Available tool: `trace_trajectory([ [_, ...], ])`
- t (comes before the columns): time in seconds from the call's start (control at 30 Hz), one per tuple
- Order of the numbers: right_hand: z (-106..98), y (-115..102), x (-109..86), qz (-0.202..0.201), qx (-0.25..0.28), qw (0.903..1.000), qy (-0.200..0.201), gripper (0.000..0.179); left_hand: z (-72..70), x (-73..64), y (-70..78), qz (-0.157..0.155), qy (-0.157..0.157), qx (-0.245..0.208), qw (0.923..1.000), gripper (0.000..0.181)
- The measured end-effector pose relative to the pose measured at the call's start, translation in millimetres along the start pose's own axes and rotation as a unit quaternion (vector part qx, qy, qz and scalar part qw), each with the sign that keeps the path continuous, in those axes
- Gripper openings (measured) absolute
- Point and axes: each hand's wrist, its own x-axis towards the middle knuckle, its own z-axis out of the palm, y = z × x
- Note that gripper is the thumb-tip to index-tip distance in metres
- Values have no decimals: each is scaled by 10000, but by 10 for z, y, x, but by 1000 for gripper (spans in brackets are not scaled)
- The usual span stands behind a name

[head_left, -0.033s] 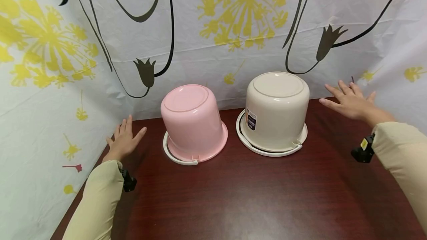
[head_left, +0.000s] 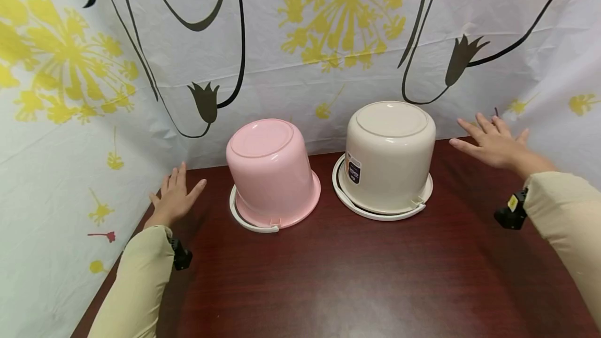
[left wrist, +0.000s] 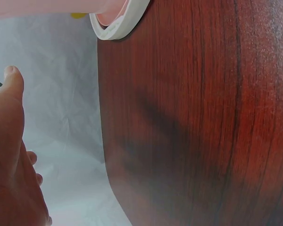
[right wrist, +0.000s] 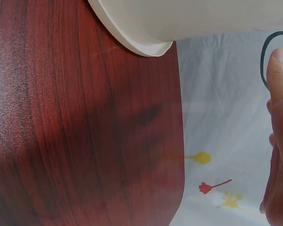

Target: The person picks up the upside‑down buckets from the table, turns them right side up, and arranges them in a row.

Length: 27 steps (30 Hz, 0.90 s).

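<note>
Two buckets stand upside down on the dark red table, a pink bucket [head_left: 269,176] on the left and a cream bucket [head_left: 391,158] with a label on its side to the right. Each has a pale handle lying around its rim. My left hand [head_left: 172,197] is raised left of the pink bucket, fingers spread and holding nothing. Off to the right of the cream bucket, my right hand [head_left: 495,145] is also held up with spread fingers and nothing in it. Both wrist views show a thumb and part of the palm, apart from the nearby bucket.
A wood-grain table [head_left: 300,286] spreads in front of me. White sheeting [head_left: 281,30] with yellow flowers and dark stems hangs behind it and along both sides. Small black cameras [head_left: 182,254] sit under the wrists.
</note>
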Motion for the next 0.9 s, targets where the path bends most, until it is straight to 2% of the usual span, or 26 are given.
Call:
trace_trajectory([
  [0.27,11,-32,-14,-2,13,10000,-90,72,16,-30,-1,-72,-157,-29,9998,87],
  [0.43,24,-19,-19,25,150,9998,-102,71,27,-25,0,44,-149,-37,9999,83],
  [0.5,17,-9,1,-63,118,9999,76,70,16,-28,1,152,-103,9,9998,79],
  [0.67,-95,-64,47,-614,392,9943,774,63,-38,-61,16,495,216,26,9985,65],
  [0.73,-182,-149,35,-811,548,9898,1034,59,-65,-73,31,678,373,-68,9970,58],
  [0.9,-443,-457,-44,-1267,267,9759,1754,47,-140,-96,96,1137,564,-476,9908,43],
])
